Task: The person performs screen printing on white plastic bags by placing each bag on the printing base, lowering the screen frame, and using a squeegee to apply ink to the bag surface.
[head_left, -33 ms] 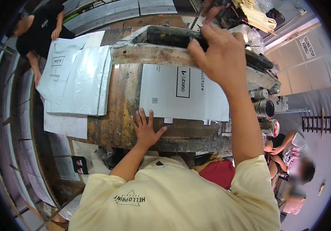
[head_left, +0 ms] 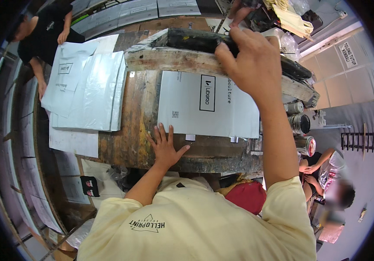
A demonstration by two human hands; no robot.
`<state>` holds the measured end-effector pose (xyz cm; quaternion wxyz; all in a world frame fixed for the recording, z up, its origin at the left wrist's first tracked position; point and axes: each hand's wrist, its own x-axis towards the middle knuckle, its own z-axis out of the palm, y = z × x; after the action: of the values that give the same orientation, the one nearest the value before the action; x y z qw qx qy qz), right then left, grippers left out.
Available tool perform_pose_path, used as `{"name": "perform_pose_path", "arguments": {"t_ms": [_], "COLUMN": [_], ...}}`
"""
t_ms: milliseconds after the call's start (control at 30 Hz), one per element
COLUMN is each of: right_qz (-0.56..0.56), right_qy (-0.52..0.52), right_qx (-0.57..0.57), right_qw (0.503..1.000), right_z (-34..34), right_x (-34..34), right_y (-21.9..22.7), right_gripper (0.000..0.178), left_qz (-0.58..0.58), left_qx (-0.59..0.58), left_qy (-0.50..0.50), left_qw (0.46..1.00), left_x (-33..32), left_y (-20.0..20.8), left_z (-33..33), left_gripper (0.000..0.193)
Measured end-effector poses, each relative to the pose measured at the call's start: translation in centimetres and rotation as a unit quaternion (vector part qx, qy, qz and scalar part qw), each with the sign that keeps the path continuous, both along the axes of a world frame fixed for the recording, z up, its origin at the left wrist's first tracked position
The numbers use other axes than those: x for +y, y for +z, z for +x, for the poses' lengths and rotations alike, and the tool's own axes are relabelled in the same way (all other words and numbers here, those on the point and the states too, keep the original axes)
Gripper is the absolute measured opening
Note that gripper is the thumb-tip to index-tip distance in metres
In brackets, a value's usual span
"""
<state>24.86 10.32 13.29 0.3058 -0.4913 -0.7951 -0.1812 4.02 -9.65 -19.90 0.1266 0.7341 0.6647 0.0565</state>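
A white printed plastic mailer bag [head_left: 182, 102] with a boxed black logo lies flat on the stained work table [head_left: 130, 143]. My left hand [head_left: 165, 150] is spread open, its fingertips at the bag's near left corner. Over the far part of the bag, a wooden screen-printing frame [head_left: 174, 61] is raised and tilted. My right hand [head_left: 252, 61] wraps over the frame's upper side, around a black bar [head_left: 187, 40] along it that looks like a squeegee handle. The fingertips of that hand are partly hidden behind the bar.
To the left lies a stack of white bags [head_left: 102, 93]; a co-worker [head_left: 50, 39] in black touches its sheets. Ink cans [head_left: 299, 124] stand beyond the table's right end. Shelves with white sheets [head_left: 30, 174] line the left. Another person [head_left: 326, 174] sits at the right.
My right hand and the raised frame have shifted slightly to the right, showing a little more of the bag's print. My left hand stays nearly still.
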Motion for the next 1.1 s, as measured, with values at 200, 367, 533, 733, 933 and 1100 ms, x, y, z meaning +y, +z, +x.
{"name": "perform_pose_path", "arguments": {"t_ms": [200, 367, 533, 733, 933, 1100], "right_qz": [-0.005, -0.011, -0.015, -0.013, -0.025, -0.035], "right_qy": [0.008, 0.006, 0.011, -0.004, 0.020, 0.013], "right_qx": [0.011, 0.022, 0.035, -0.011, 0.018, 0.023], "right_qw": [1.000, 1.000, 0.999, 1.000, 0.999, 0.999], "right_z": [0.0, -0.1, -0.2, 0.6, -0.5, 0.0], "right_x": [0.9, 0.7, 0.3, 1.2, 1.2, 1.8], "right_y": [0.9, 0.6, 0.2, 0.7, 1.3, 2.1], "right_gripper": [0.037, 0.038, 0.040, 0.039, 0.042, 0.035], "left_qz": [-0.053, -0.048, 0.005, 0.092, 0.251, 0.107], "left_qx": [-0.013, -0.034, -0.053, -0.381, -0.394, -0.503], "left_qy": [0.022, 0.024, 0.010, 0.101, 0.138, 0.277], "left_qw": [0.998, 0.998, 0.999, 0.914, 0.873, 0.812], "left_x": [0.7, 0.4, 1.8, 10.2, 7.7, 9.7], "left_y": [1.2, 1.7, 6.0, 13.7, 11.3, 11.2], "left_z": [0.7, 1.0, 2.4, 4.1, -1.1, -12.6], "left_gripper": [0.118, 0.119, 0.101, 0.039, 0.027, 0.042]}}
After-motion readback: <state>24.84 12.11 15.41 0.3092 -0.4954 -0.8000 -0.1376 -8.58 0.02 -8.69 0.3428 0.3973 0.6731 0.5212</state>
